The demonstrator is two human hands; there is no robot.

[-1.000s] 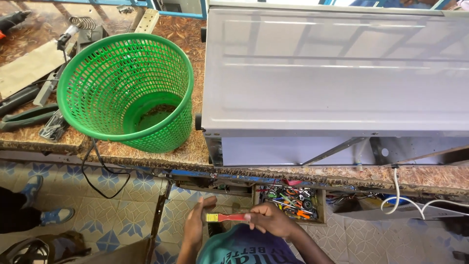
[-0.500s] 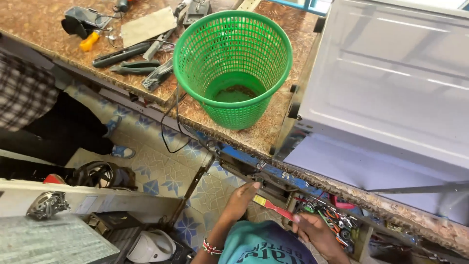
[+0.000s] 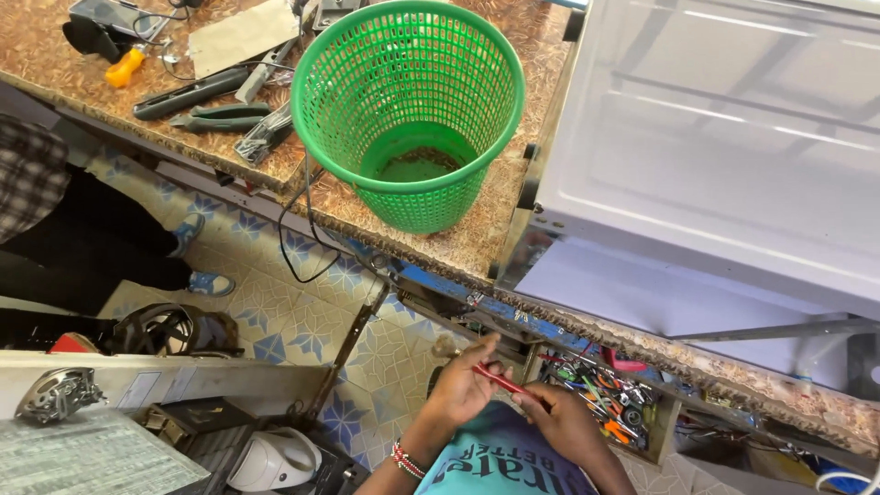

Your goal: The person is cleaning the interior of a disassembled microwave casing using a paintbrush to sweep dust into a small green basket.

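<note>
Below, red tool [image 3: 500,380] spanning both closed grips, left hand [image 3: 461,390], right hand [image 3: 564,423].

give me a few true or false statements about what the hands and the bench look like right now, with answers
1. Both hands hold a thin red tool between them. True: the left hand and the right hand each have a grip on the red tool.
2. The green basket lies tipped on the floor. False: it stands upright on the workbench.
3. A drawer of small mixed parts is open under the bench. True.
4. The big white appliance sits left of the basket. False: it sits to its right.
5. Pliers lie on the bench left of the basket. True.
</note>
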